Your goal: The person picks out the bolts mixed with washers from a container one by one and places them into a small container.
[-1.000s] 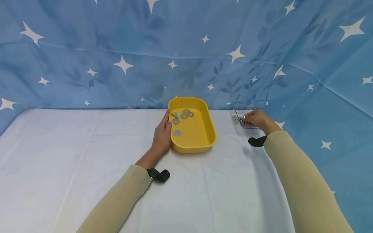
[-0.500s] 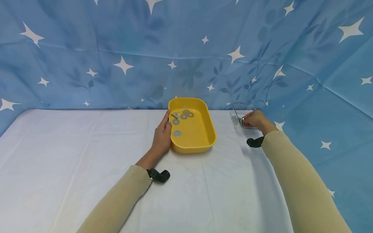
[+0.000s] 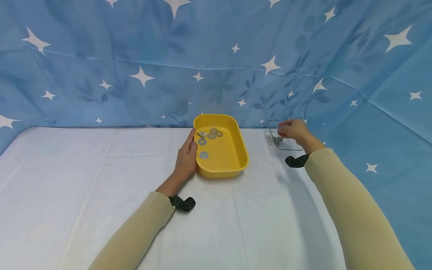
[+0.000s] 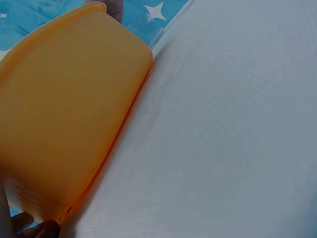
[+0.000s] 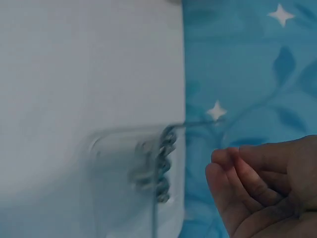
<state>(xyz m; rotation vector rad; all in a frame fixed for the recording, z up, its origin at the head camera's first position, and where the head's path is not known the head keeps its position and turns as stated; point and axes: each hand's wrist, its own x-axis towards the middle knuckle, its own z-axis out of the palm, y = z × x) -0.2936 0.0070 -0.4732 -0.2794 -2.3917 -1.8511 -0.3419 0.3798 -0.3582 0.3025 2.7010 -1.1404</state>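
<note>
My left hand (image 3: 186,157) grips the left wall of a yellow tray (image 3: 241,150); the left wrist view shows fingertips low beside its outer side (image 4: 74,99). Several flat grey washers (image 3: 204,155) lie in the tray's left half, with a small pale pointed piece (image 3: 201,134) among them. My right hand (image 3: 294,130) is raised over a clear plastic box (image 3: 287,149). Its thumb and fingers are bent near one another, and nothing shows between them in the right wrist view. Small shiny metal parts (image 5: 163,166), blurred, are gathered in the box.
A white cloth (image 3: 101,195) covers the table. Behind and to the right hangs a blue curtain with white stars (image 3: 141,75), close to the tray's far end and the clear box. Both wrists wear a black device (image 3: 183,203).
A shiny metal piece in my right fingers was lowered into the clear box and no longer shows there. The right hand has risen off the parts. My left hand and the tray stay put.
</note>
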